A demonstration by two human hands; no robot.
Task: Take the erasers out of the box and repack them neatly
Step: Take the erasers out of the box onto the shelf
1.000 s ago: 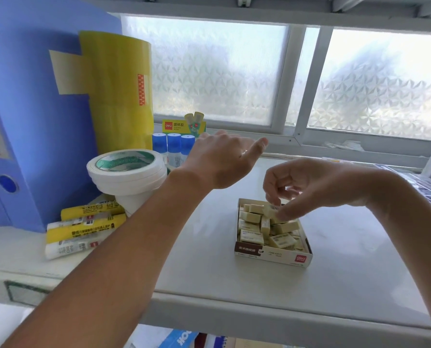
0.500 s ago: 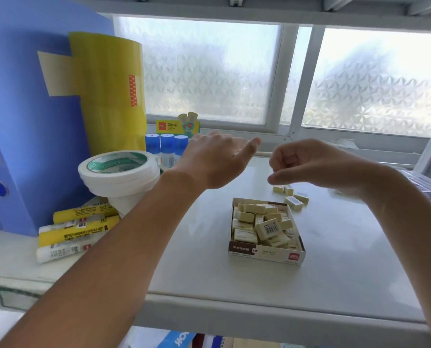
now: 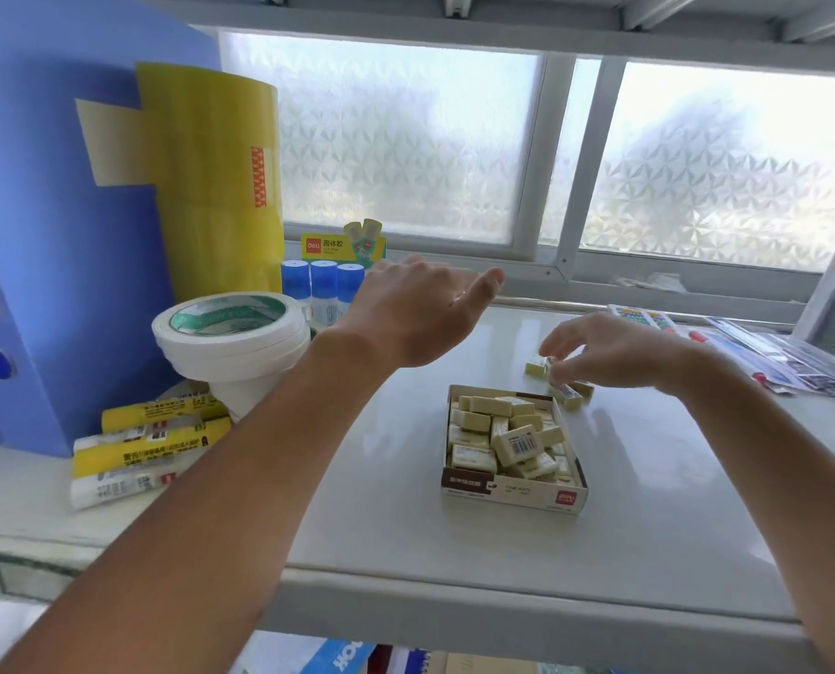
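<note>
One open cardboard box [image 3: 513,491] was recorded at lower centre of the frame, on the white shelf [image 3: 673,503]. It was filled with small cream-yellow erasers [image 3: 498,430], each wrapped; they lay jumbled at mixed angles, too many overlapping for a firm count. One eraser on top [image 3: 516,444] showed a barcode label, face up and tilted.

Outside the box, just beyond its upper right corner, a small loose cluster of erasers [image 3: 571,395] was seen on the shelf; at least three were made out, part hidden by fingers.

The right hand [image 3: 615,352] was placed over this cluster, fingers curled downward, fingertips pinching one eraser of it. The left hand [image 3: 420,316] was held above the shelf at frame centre, fingers extended and relaxed, nothing held.

At left of frame were counted: one stack of white tape rolls [image 3: 231,342], three blue-capped glue sticks [image 3: 323,289], one blue binder [image 3: 51,235], one yellow roll [image 3: 211,187].
</note>
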